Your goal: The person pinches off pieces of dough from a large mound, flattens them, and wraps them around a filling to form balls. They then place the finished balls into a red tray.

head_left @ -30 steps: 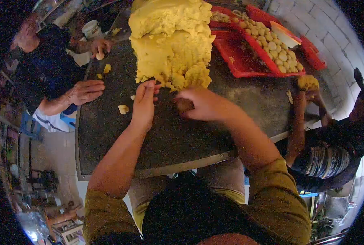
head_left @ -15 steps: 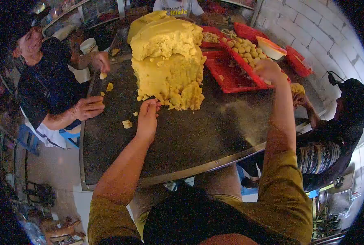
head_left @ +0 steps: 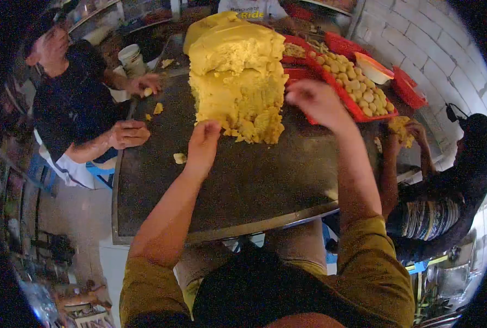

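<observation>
A large block of yellow dough (head_left: 238,71) stands on the dark table, its front face rough and crumbly. My left hand (head_left: 204,143) is at its lower left edge, with the fingers pressed together; what they pinch is hidden. Just right of the block, above the table, is my right hand (head_left: 315,104), smeared by motion, so its fingers are not clear. Small yellow dough balls (head_left: 358,87) fill a red tray (head_left: 368,118) to the right of that hand. A small dough piece (head_left: 179,158) lies left of my left wrist.
A person (head_left: 68,93) at the left handles small pieces. At the right, another person's hands (head_left: 415,132) hold yellow dough. A white bowl with an orange rim (head_left: 376,70) and another red tray (head_left: 408,90) stand behind the balls. The metal table edge (head_left: 243,232) runs before me.
My right hand has moved left from the dough balls to beside the block. My left hand stays at the block's lower edge. The person at the right has brought both hands to their dough.
</observation>
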Action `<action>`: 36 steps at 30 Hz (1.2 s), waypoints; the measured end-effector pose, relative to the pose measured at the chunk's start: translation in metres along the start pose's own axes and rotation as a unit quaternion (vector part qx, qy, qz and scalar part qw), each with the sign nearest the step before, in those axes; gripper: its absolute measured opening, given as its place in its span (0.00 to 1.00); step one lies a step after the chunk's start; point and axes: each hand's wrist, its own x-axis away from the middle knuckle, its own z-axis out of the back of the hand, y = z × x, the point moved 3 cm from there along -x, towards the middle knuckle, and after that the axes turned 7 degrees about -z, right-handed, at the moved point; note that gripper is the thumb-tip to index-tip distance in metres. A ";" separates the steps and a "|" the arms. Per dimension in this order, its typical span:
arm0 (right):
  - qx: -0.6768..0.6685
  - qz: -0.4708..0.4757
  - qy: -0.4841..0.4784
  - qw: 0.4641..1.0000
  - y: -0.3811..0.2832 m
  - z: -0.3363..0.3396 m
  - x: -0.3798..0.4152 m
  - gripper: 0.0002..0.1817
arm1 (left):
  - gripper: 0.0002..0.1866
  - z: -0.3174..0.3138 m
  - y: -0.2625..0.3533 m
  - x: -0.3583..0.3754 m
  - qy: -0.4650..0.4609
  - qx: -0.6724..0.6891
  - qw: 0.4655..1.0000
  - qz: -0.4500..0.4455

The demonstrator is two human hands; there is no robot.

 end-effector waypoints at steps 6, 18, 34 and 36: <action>0.184 0.053 -0.020 0.981 0.003 -0.093 -0.016 0.24 | 0.23 0.016 0.033 0.007 -0.031 -0.599 0.792 -0.118; 0.161 0.013 0.051 0.986 0.032 -0.126 -0.021 0.11 | 0.10 0.032 0.018 -0.005 -0.159 -0.594 0.786 0.068; -0.660 -0.207 0.038 0.721 0.039 -0.099 -0.021 0.15 | 0.16 0.000 0.025 -0.010 -0.118 0.238 0.958 0.105; -0.596 -0.206 0.035 0.775 0.046 -0.108 -0.020 0.15 | 0.17 -0.002 0.024 -0.010 -0.120 0.258 0.951 0.119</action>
